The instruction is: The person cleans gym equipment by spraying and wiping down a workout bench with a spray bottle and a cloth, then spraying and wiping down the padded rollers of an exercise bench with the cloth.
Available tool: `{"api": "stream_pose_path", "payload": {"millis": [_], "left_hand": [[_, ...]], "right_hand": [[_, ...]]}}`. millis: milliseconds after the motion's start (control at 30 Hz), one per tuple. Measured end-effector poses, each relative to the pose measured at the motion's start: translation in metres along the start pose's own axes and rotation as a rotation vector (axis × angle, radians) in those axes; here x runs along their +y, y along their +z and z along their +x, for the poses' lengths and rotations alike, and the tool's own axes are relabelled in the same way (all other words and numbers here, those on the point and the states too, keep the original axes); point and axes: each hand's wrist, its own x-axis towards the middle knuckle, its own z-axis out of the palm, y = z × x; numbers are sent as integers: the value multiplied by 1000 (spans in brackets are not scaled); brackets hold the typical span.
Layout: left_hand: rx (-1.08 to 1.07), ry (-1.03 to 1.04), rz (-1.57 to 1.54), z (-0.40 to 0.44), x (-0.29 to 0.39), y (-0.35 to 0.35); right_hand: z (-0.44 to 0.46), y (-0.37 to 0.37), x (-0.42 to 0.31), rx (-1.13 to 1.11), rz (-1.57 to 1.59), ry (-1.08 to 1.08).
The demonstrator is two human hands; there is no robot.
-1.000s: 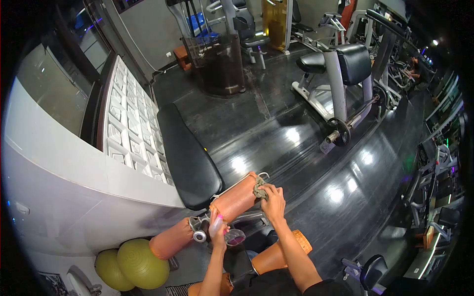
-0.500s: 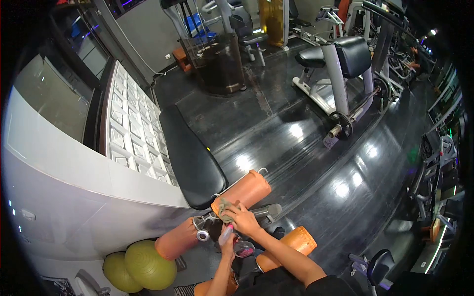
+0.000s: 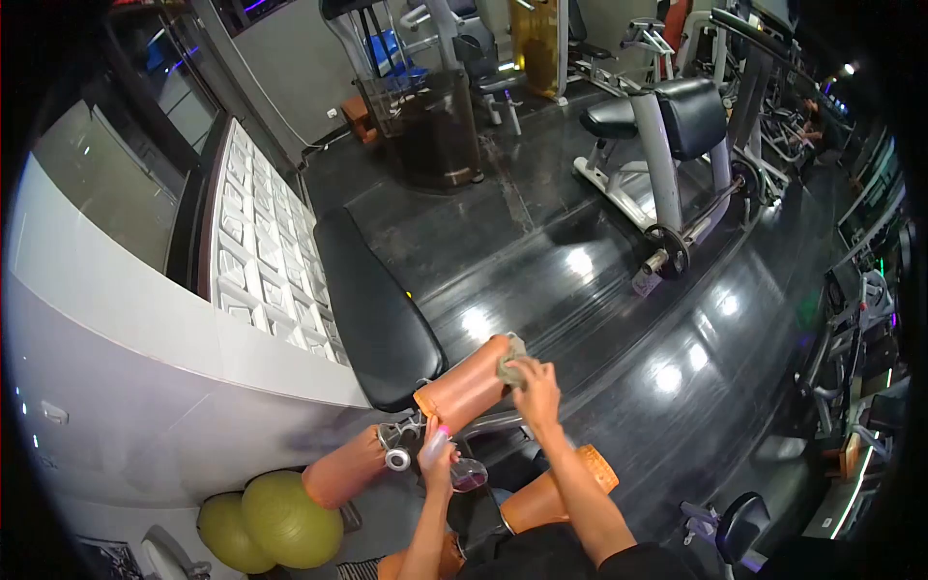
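My right hand point(image 3: 538, 394) is closed on a grey-green cloth point(image 3: 512, 363), which it presses against the far right end of an orange padded roller point(image 3: 466, 383). Below the roller's near end, my left hand point(image 3: 437, 462) grips a clear spray bottle point(image 3: 471, 476) with a pink nozzle and some pinkish liquid inside. A second orange roller point(image 3: 344, 468) sits to the left, beyond a round metal tube end. Under my right forearm is another orange roller point(image 3: 556, 495). The black bench pad point(image 3: 372, 309) extends away from the rollers.
Two green exercise balls point(image 3: 290, 520) rest at lower left beside the curved white wall point(image 3: 116, 387). A grey machine with a black pad point(image 3: 688, 116) and a weight bar stands ahead right. Another person point(image 3: 822, 130) is far off at right, among more gym machines.
My right hand has slid the cloth from the roller's near end to its far right end. My left hand, with the spray bottle, has shifted slightly left.
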Motion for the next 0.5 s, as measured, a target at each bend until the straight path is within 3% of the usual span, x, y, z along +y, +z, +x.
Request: {"api": "stream_pose_path", "payload": {"millis": [67, 233, 333, 500], "left_hand": [[-7, -32, -42, 6, 2, -2], [-11, -4, -26, 17, 12, 1], [7, -2, -29, 16, 15, 4], [-35, 31, -1, 26, 10, 1]], "right_hand": [[-13, 21, -10, -26, -8, -124], [-49, 48, -43, -373, 151, -335], [-38, 29, -17, -316, 58, -371], [-12, -5, 26, -87, -49, -171]]}}
